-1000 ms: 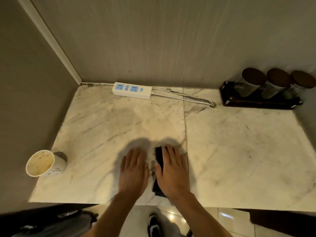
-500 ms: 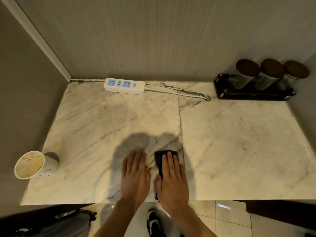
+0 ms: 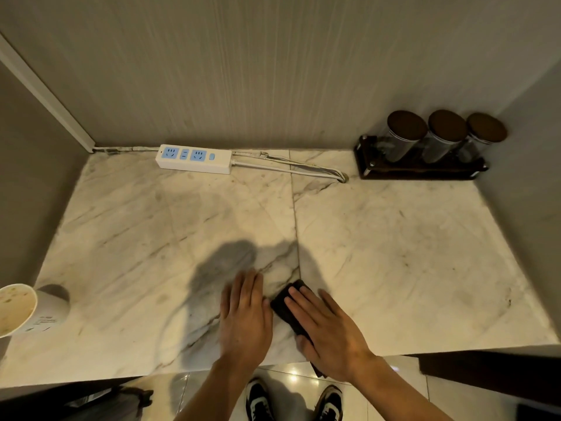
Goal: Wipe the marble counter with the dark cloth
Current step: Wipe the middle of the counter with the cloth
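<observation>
The dark cloth [image 3: 285,305] lies folded near the front edge of the marble counter [image 3: 394,253], turned at a slant, and one end hangs over the edge. My right hand [image 3: 328,329] lies flat on top of it, palm down with the fingers spread, and covers most of it. Just to its left, my left hand [image 3: 246,317] rests flat on the bare marble with the fingers together, holding nothing and just clear of the cloth.
A white power strip [image 3: 194,158] with its cable lies along the back wall. A dark rack of three lidded jars [image 3: 425,147] stands at the back right. An open paper cup [image 3: 24,311] sits at the front left. Walls close in both sides.
My right hand has turned the cloth to a slant and pulled it back until one end hangs off the front edge. The left hand stays flat beside it. The view has shifted.
</observation>
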The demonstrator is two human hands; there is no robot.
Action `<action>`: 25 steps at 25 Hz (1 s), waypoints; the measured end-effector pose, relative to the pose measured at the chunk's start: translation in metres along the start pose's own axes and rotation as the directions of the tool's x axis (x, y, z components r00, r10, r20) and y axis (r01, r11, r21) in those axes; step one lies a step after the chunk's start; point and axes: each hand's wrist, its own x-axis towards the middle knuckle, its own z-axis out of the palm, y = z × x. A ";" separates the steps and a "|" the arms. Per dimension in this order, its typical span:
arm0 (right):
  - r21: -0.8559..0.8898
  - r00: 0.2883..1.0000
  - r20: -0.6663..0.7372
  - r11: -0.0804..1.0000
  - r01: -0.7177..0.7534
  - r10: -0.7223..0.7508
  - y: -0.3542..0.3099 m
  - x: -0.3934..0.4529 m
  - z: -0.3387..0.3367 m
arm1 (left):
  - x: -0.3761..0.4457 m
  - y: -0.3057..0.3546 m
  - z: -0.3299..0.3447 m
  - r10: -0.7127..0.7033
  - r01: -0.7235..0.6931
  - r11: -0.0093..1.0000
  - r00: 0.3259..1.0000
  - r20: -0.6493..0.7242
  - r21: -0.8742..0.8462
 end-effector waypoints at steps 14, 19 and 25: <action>0.012 0.998 0.024 0.999 -0.051 0.051 0.075 0.078 -0.024 | 0.030 0.019 0.014 -0.098 0.098 0.994 0.995 0.004 0.058; -0.003 0.994 -0.013 0.994 -0.107 0.107 0.095 0.116 -0.030 | 0.033 0.020 0.012 -0.107 0.105 0.991 0.994 0.025 0.077; 0.042 0.969 -0.002 0.969 -0.245 0.245 0.113 0.156 -0.036 | 0.035 0.021 0.010 -0.111 0.109 0.992 0.994 0.025 0.061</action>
